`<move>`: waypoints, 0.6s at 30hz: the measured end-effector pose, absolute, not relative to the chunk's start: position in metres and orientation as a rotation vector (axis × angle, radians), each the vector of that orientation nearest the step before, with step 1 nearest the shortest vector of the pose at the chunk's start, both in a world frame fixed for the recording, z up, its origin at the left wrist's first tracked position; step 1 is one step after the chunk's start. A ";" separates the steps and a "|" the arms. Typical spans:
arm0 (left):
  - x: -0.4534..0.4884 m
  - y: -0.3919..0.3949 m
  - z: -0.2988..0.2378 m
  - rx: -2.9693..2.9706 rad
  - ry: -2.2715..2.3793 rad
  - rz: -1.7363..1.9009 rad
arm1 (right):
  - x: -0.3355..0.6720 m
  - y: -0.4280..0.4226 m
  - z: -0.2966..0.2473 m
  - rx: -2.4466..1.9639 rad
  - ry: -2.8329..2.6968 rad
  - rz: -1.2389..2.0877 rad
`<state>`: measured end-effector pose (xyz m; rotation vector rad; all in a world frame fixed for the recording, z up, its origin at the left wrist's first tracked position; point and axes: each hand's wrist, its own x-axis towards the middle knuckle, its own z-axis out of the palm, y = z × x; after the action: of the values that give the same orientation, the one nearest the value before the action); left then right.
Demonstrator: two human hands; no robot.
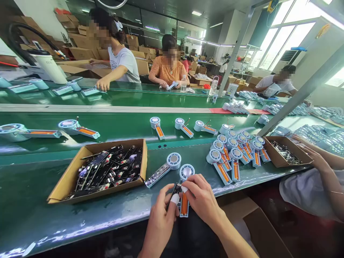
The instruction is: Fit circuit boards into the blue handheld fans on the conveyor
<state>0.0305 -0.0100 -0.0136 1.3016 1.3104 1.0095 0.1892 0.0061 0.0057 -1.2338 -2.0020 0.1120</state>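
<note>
Between the thumb and fingers of my left hand (163, 213) is a narrow black circuit board (176, 189), tilted upright. A white cover sits on the left thumb. My right hand (202, 195) pinches close to the board's upper end, a white cover on one fingertip; what it grips there is hidden. Just behind and below the fingers lies a light-blue handheld fan (187, 172), its handle open over an orange battery (184, 204). To its left rests another fan (174, 161) with a circuit board (159, 175) set in its handle.
A cardboard tray (60, 182) of circuit boards stands at left. Right of my hands, several open fans (236, 154) are heaped beside a smaller box (276, 161). More fans lie along the green conveyor (129, 125). A co-worker's hands (311, 154) are at far right; other people sit opposite.
</note>
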 end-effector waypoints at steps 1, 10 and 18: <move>0.030 -0.010 -0.013 1.318 1.311 1.003 | 0.189 0.006 0.008 -1.246 -2.036 0.072; 0.022 -0.014 -0.018 1.589 1.351 1.108 | 0.181 0.001 0.014 -1.277 -2.247 -0.173; 0.008 0.002 -0.003 1.534 1.198 1.049 | 0.194 0.013 0.016 -1.216 -1.990 0.665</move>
<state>0.0078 0.0021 -0.0035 1.5341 1.1982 1.0487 0.1939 0.0133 0.0161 -1.2158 -1.9899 0.6654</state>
